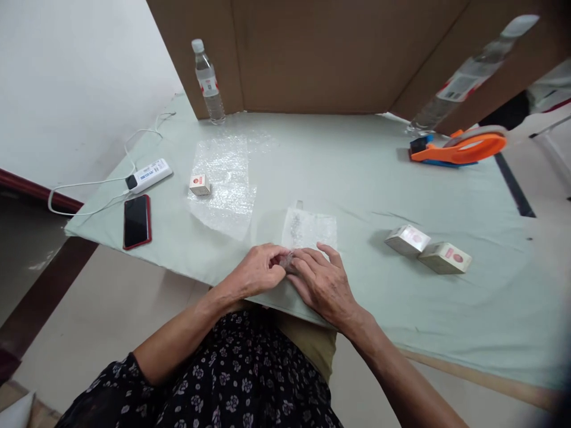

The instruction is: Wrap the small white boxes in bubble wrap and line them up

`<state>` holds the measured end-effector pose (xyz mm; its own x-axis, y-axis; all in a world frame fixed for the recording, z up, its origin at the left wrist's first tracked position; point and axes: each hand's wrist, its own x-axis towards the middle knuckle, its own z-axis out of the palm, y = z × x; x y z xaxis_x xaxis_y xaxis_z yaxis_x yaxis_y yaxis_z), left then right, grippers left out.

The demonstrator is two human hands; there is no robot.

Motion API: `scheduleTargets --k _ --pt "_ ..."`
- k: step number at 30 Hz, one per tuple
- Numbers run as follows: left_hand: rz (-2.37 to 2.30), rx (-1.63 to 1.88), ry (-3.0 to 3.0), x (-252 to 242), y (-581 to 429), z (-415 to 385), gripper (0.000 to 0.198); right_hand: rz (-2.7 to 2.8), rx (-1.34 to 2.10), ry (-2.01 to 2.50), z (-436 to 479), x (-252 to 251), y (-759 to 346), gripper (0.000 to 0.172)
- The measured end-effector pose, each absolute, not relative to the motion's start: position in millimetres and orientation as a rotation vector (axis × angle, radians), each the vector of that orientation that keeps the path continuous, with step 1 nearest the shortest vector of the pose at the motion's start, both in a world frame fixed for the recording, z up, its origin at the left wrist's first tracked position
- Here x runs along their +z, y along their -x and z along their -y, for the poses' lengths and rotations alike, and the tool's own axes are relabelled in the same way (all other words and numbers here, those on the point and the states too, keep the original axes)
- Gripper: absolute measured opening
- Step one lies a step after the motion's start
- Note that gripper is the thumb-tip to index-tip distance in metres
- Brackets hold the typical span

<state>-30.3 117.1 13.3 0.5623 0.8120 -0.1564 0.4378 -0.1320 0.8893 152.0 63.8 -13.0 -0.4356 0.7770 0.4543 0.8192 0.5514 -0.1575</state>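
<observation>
Near the bench's [370, 309] front edge, the left hand [259, 272] pinches the bunched near end of a small piece of bubble wrap [319, 227]; the right hand [325, 284] curls over the same end, its grip unclear. Anything inside is hidden. Leftward, a small box [200, 185] sits on a larger bubble sheet [227, 208], with a phone [137, 221] beyond. Rightward lie two boxes [445, 258], touching or nearly so, and farther back an orange tape dispenser [459, 153].

Left hand [259, 272] and right hand [325, 284] together, fingers at the near end of a bubble-wrap piece [310, 229]; small box [200, 185] on a larger sheet [227, 211], two boxes [408, 239] at right, orange tape dispenser [446, 155] beyond, phone [137, 221] at left
</observation>
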Motion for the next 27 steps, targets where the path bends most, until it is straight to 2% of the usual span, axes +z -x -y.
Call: scheduleTargets --k 3,6,10,12,16,18,23,27 --pt "-0.983 0.438 -2.016 15 33 -118 0.030 2.289 -0.039 1.305 -62 -11 -151 0.013" --pt "-1.051 0.539 -2.281 8 27 -115 0.019 2.245 0.036 1.300 -57 -6 -154 0.012" --pt "-0.986 0.579 -2.520 0 20 -115 0.013 1.945 -0.052 1.527 -37 -6 -172 0.009" --pt "-0.938 0.574 -2.571 -1 20 -117 0.012 1.712 -0.032 1.774 -25 -10 -185 0.017" --pt "-0.881 0.553 -2.660 -3 21 -119 0.017 1.351 0.466 2.190 -12 -15 -198 0.052" --pt "-0.856 0.517 -2.700 -4 21 -120 0.018 1.241 0.636 2.250 -17 -14 -194 0.063" --pt "-0.812 0.433 -2.775 -4 22 -124 0.020 1.113 0.645 2.318 -41 -17 -172 0.079" --pt "-0.794 0.385 -2.802 -1 21 -127 0.018 1.031 0.599 2.128 -50 -22 -158 0.075"
